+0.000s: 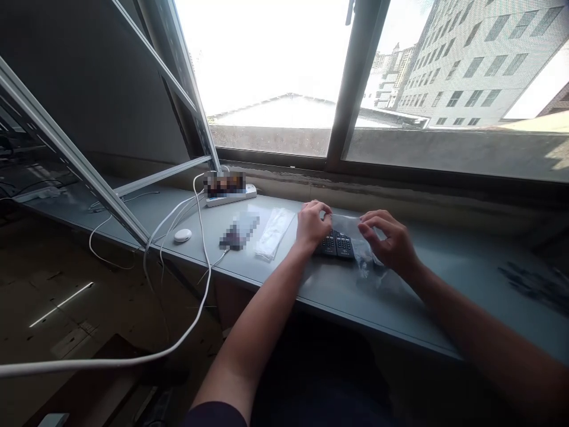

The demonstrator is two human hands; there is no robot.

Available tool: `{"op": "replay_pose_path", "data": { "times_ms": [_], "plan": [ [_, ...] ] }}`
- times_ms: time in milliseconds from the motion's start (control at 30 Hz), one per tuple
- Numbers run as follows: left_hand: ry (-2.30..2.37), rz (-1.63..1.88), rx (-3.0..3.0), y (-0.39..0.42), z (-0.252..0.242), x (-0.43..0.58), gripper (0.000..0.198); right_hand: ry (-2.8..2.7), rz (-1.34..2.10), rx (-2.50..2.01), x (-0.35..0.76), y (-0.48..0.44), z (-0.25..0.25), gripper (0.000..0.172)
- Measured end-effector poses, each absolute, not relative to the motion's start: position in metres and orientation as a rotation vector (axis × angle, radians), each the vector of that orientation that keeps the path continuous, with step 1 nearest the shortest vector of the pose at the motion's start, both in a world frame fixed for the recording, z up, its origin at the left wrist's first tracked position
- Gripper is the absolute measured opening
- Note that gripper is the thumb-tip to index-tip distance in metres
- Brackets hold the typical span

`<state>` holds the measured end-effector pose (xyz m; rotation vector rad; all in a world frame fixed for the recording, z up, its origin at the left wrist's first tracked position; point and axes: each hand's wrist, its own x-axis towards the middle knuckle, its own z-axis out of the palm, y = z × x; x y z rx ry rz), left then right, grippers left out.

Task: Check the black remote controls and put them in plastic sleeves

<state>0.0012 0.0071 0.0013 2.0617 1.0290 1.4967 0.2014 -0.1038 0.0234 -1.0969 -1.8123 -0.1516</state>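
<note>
Two black remote controls (336, 243) lie side by side on the grey sill (444, 279) below the window, their far ends inside a clear plastic bag (362, 249). My left hand (312, 224) has its fingers curled over the remotes' far left end and the bag's edge. Pinching the bag's upper right part is my right hand (391, 242), fingers closed on the plastic. The bag trails crumpled towards the front, under my right hand.
A flat white packet (274, 232) lies left of the remotes, then a blurred dark object (239, 231), a small white round device (182, 235) and a white power strip (231, 194) with cables hanging off the front edge. Metal frame bars (80, 166) slant at the left.
</note>
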Motion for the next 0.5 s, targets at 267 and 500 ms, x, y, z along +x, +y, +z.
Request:
{"op": "replay_pose_path", "data": {
  "times_ms": [267,500],
  "plan": [
    [0.618,1.233,1.377,0.019,-0.001,0.006,0.007,-1.974,-0.181,-1.176,0.211,-0.092,0.011,0.054],
    [0.395,0.951,1.023,0.007,0.010,0.010,0.026,-1.954,-0.194,-1.129,0.212,-0.093,0.012,0.054]
  ]
}}
